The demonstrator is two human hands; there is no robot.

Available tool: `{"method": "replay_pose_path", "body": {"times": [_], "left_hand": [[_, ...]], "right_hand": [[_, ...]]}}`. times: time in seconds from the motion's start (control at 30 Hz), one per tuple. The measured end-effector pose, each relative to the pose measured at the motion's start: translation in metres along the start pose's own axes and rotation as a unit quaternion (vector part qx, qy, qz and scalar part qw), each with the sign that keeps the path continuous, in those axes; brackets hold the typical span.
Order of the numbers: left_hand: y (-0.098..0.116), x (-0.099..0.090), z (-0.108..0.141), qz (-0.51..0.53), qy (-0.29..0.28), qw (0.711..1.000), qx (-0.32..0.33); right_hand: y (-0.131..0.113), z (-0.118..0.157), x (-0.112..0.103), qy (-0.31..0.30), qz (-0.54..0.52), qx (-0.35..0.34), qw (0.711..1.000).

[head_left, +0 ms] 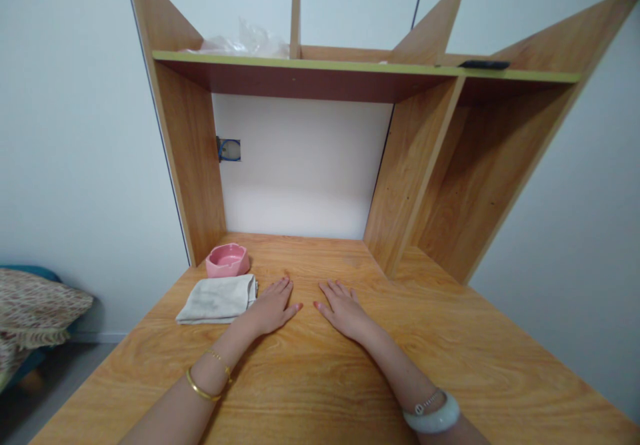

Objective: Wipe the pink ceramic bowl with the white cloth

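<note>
My left hand (271, 307) lies palm down on the wooden desk (300, 378), its fingers stretched out and the thumb apart. Just left of it is a folded grey-white cloth (215, 300), which the hand overlaps or borders; whether they touch I cannot tell. Behind the cloth stands a pink ashtray (227, 260) with notches in its rim. My right hand (344, 309) also rests flat on the desk, fingers spread and holding nothing. A strip of bare wood separates the two thumbs.
A wooden shelf unit (435, 132) rises from the back of the desk. On its upper board lie a clear plastic bag (245, 42) and a flat black object (484, 64). An uncovered wall socket box (230, 150) shows wires. A patterned throw (40, 305) covers furniture at far left.
</note>
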State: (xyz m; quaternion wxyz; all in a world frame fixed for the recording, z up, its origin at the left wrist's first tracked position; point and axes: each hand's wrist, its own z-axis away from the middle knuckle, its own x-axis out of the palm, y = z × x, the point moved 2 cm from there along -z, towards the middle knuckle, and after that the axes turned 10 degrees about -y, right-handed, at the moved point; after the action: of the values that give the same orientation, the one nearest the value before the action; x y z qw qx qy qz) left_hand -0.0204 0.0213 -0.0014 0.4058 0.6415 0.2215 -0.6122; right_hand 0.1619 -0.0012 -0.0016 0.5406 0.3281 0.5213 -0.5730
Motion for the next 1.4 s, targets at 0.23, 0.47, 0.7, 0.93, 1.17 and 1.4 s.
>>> {"method": "replay_pose_path", "body": {"times": [0.23, 0.47, 0.7, 0.93, 1.17, 1.4], "left_hand": [[0.0007, -0.0006, 0.0005, 0.000, -0.006, 1.000, -0.005], [0.0022, -0.0021, 0.0013, -0.006, -0.015, 1.000, -0.010], [0.0006, -0.0004, 0.0008, 0.002, -0.011, 1.000, 0.003], [-0.0023, 0.0027, 0.0001, 0.004, 0.004, 1.000, 0.016], [-0.0013, 0.0019, 0.0007, 0.004, -0.004, 1.000, 0.006], [0.0040, -0.0019, 0.0015, 0.018, 0.015, 0.999, 0.027]], "right_hand": [[-0.0019, 0.0026, -0.0015, 0.002, 0.000, -0.001, 1.000], [-0.0017, 0.0010, -0.0008, 0.001, 0.001, 0.001, 1.000], [-0.0017, 0.0015, -0.0008, 0.006, 0.002, 0.002, 1.000], [-0.0019, 0.0017, -0.0009, 0.003, 0.002, 0.005, 1.000], [-0.0030, 0.0031, -0.0021, 0.003, -0.001, 0.005, 1.000], [-0.0021, 0.0015, -0.0011, 0.005, 0.003, 0.003, 1.000]]}}
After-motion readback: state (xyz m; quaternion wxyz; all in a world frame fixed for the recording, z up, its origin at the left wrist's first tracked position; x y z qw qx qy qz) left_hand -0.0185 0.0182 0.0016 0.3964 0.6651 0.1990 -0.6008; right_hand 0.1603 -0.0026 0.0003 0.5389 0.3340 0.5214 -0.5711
